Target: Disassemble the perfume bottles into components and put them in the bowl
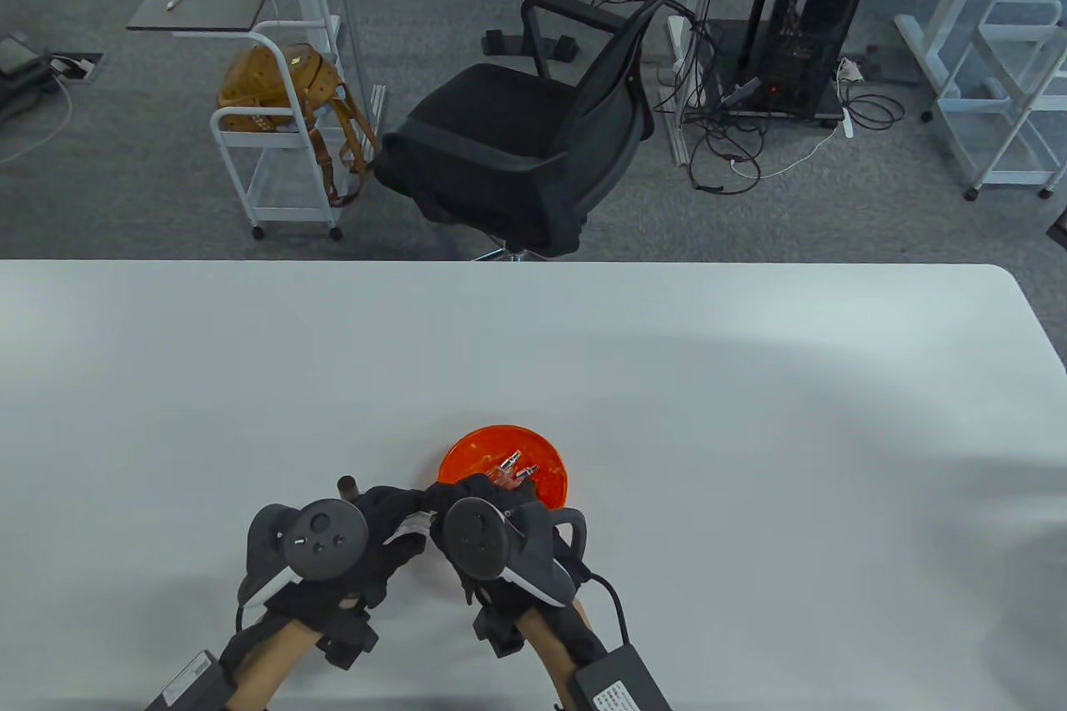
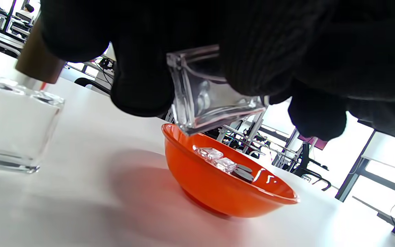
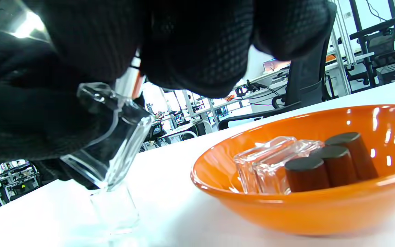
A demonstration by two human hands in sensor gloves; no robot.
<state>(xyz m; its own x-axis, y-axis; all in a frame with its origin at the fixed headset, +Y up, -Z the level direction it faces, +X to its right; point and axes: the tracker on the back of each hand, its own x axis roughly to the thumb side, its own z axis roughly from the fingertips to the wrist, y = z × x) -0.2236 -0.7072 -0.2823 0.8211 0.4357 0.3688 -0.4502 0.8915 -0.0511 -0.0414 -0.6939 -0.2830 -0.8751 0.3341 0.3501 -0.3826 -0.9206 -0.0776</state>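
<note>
My left hand (image 1: pixel 398 526) grips a clear square glass bottle (image 2: pixel 214 96), tilted just above the near rim of the orange bowl (image 2: pixel 197 178). My right hand (image 1: pixel 490 496) sits against it, its fingers (image 3: pixel 197 51) curled over the bottle's neck, where a white and orange spray head (image 3: pixel 132 80) shows. The held bottle (image 3: pixel 115 137) hangs left of the bowl (image 3: pixel 286 212) in the right wrist view. Inside the bowl lie clear glass bottles (image 3: pixel 269 161), three brown caps (image 3: pixel 334 161) and spray pumps (image 1: pixel 515 468). A whole bottle (image 2: pixel 15 123) with a brown cap (image 2: pixel 38 61) stands left of the hands.
The bowl (image 1: pixel 467 453) stands on a white table (image 1: pixel 750 411) near its front edge. Beyond the far edge are a black office chair (image 1: pixel 533 127), a white cart (image 1: pixel 275 127) with a brown bag, and cables on the floor.
</note>
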